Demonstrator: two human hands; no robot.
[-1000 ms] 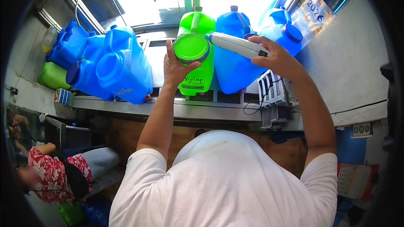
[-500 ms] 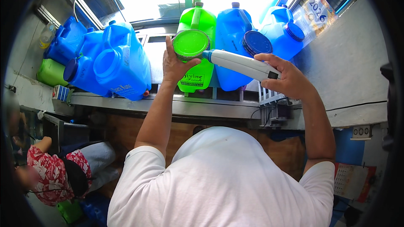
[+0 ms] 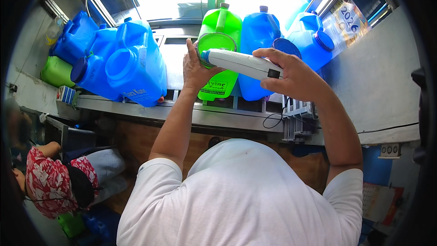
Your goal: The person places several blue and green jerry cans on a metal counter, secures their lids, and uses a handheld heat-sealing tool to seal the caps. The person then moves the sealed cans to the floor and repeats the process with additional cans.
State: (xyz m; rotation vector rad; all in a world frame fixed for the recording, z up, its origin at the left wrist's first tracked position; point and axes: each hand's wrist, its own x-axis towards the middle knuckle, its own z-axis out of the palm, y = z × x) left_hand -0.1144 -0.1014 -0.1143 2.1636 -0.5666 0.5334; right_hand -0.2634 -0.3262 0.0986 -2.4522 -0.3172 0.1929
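Observation:
A green water jug [image 3: 231, 75] stands on the metal counter, its wide round green lid [image 3: 217, 41] facing me. Around the left rim of that lid my left hand [image 3: 198, 70] is curved, index finger pointing up and thumb along the lower edge. My right hand [image 3: 293, 73] is closed on a long white handheld tool with a blue tip [image 3: 239, 64]. The tip is at the lower left edge of the lid, close to my left fingers. Whether it touches the lid I cannot tell.
Right of the green jug stand a blue jug [image 3: 257, 32] and another blue jug [image 3: 312, 45]. At the left are an uncapped blue jug [image 3: 152, 66] and several other containers. The metal counter edge [image 3: 182, 113] runs before me. A person in a red floral shirt [image 3: 50, 177] is at lower left.
My right hand has brought the tool leftward across the lid's lower front, so its tip moved from the right rim to the lower left rim. My left hand stays at the lid.

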